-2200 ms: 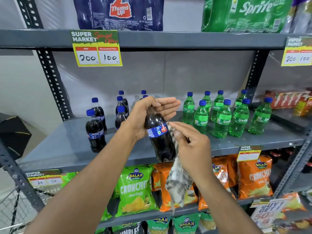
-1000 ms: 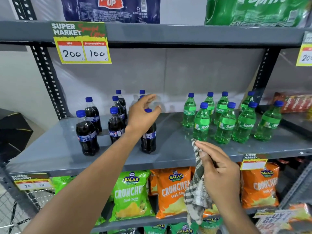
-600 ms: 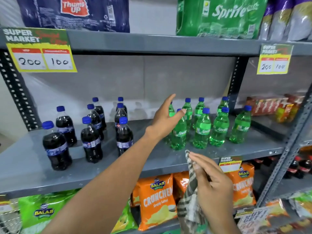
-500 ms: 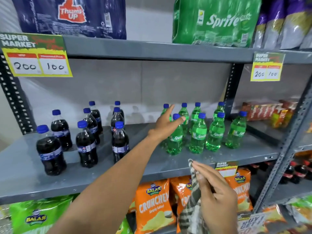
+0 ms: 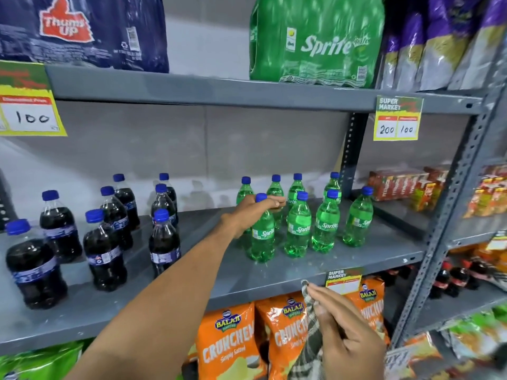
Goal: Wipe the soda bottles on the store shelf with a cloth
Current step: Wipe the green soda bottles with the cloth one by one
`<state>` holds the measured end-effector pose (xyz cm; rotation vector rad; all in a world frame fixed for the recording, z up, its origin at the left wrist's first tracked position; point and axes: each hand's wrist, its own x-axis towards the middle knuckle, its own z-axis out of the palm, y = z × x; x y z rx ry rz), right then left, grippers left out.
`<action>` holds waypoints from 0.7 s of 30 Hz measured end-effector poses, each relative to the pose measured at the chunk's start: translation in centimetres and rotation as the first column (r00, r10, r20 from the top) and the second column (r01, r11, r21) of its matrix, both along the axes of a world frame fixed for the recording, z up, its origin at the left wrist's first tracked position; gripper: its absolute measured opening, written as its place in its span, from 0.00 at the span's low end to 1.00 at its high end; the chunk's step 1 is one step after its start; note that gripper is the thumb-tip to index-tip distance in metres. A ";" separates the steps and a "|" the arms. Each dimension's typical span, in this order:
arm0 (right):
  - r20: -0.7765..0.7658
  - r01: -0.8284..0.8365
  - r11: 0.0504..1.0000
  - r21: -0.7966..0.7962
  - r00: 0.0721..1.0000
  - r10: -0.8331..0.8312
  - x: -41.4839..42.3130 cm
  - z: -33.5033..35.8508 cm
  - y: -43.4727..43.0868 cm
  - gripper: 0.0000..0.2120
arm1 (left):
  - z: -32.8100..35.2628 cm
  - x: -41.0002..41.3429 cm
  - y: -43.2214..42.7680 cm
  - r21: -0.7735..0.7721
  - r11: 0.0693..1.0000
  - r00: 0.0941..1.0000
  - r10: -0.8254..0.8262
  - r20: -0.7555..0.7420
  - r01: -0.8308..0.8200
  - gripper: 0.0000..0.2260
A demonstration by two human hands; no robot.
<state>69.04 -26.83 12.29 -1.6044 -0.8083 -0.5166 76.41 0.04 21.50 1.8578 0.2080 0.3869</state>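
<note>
The grey shelf (image 5: pixel 274 272) runs across your whole view, with a shelf of bulk packs above it and orange snack bags (image 5: pixel 227 341) below. On it stand 2 groups: dark cola bottles (image 5: pixel 105 250) to the left and 8 green Sprite bottles (image 5: pixel 325 226) to the right, all upright with blue caps.

Your target, as I judge it, is the nearest green bottle at the front left of that group, the front Sprite bottle (image 5: pixel 262 237). Its long axis is vertical, and it stands far and slightly left of the cloth.

Your left hand (image 5: pixel 253 211) is already there, curled around its neck just under the cap, though how firm the grip is cannot be told. Your right hand (image 5: pixel 348 335) is near you, below the shelf's front edge, fingers pinched on the checked cloth (image 5: pixel 311 333), which hangs down.

So the left hand is the nearer one; the bottle probably needs to come up and toward you to meet the cloth.

Watch the neighbour just to its right and the 2 bottles behind it: they stand close, so a sideways tilt could knock them. The front edge of the shelf and its price tag (image 5: pixel 343 281) lie between bottle and cloth.
</note>
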 end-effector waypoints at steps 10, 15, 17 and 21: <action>0.441 0.113 0.986 -0.126 0.896 -0.047 1.3 4.8 5.0 0.14 | 1.2 -4.6 -2.9 -0.271 0.918 0.946 -0.232 0.227 0.290 0.18; 0.513 0.150 0.975 -0.161 0.857 -0.047 -0.2 6.9 8.2 0.16 | 2.0 -6.8 -4.8 -0.509 0.750 0.901 -0.289 0.325 0.424 0.20; 0.554 0.149 0.972 -0.183 0.832 -0.023 -1.5 7.5 8.6 0.16 | 2.1 -7.6 -4.9 -0.544 0.708 0.889 -0.304 0.342 0.451 0.21; 0.484 0.130 0.977 -0.167 0.874 -0.033 -1.7 8.2 8.2 0.19 | 2.5 -9.2 -5.0 -0.548 0.687 0.874 -0.310 0.373 0.477 0.21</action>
